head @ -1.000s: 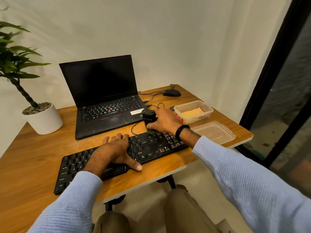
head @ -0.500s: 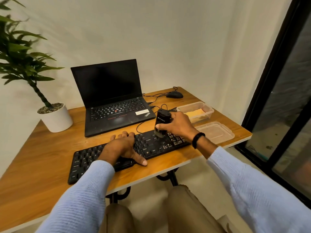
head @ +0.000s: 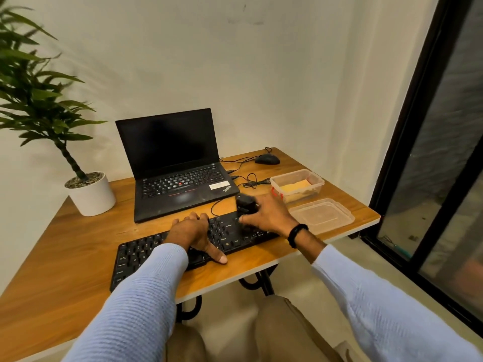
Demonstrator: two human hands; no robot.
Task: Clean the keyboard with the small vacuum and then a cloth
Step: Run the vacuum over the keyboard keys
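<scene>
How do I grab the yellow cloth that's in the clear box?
Come straight down from above and pinch the yellow cloth on its top face. The box has walls all round, but its top is open, with the lid lying beside it, so the way in is from above only. The cloth looks thin and soft, so a finger-and-thumb pinch should lift it.

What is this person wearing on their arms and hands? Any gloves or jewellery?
No gloves: the left hand and right hand are bare. Long pale blue knitted sleeves with a fine ribbed texture cover both arms to the wrist, the left sleeve and right sleeve alike. A black band circles the right wrist; none shows on the left.
</scene>
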